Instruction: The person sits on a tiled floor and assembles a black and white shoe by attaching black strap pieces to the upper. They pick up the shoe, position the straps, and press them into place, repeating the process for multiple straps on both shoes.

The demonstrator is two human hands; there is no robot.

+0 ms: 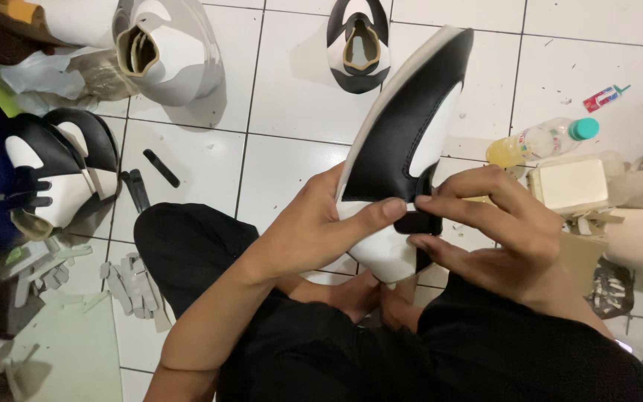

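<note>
White tiled floor [292, 112] was the work surface, person seated on it in black trousers. Left hand [314, 227] gripped the black-and-white shoe upper [403, 126] from the side, thumb laid across its lower edge; upper was held tilted above the lap. Right hand [500, 223] pinched a small black tab [418, 222] at the upper's lower edge, fingers narrow. Second upper [359, 45] lay well apart on the floor. Plastic bottle [541, 140] lay to the right, grey cut strips [132, 283] to the left.

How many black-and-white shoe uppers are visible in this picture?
3, more may be hidden: one black-and-white shoe upper in both hands, one on the white tiled floor at top centre, one at left.
</note>
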